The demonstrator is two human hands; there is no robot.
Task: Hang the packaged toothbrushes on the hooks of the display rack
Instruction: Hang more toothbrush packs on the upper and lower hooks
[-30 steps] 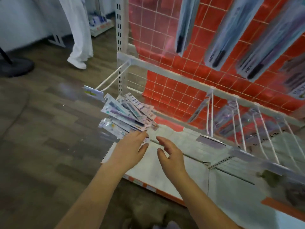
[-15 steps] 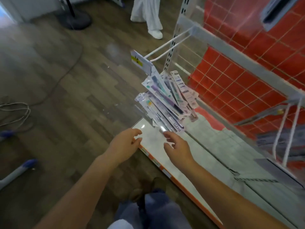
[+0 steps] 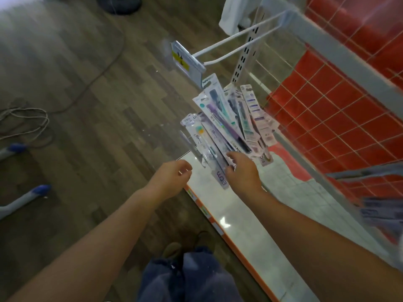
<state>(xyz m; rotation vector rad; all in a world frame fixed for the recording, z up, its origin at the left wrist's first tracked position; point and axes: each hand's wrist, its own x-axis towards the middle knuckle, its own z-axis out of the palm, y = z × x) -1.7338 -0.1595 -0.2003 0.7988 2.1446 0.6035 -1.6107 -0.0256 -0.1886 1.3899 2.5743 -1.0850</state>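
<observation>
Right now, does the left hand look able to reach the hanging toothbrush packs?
Probably yes. The left hand hangs just beside the lower ends of the toothbrush packs, with nothing between them; the right hand already touches them.

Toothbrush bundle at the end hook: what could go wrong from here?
1. The right hand holds the fanned packaged toothbrushes only at their lower ends, so a pack may slip out and drop to the floor.
2. The packs splay at different angles below the hook, so threading their hang holes onto it looks awkward.
3. The left hand is off the bundle, leaving it unsupported.
</observation>
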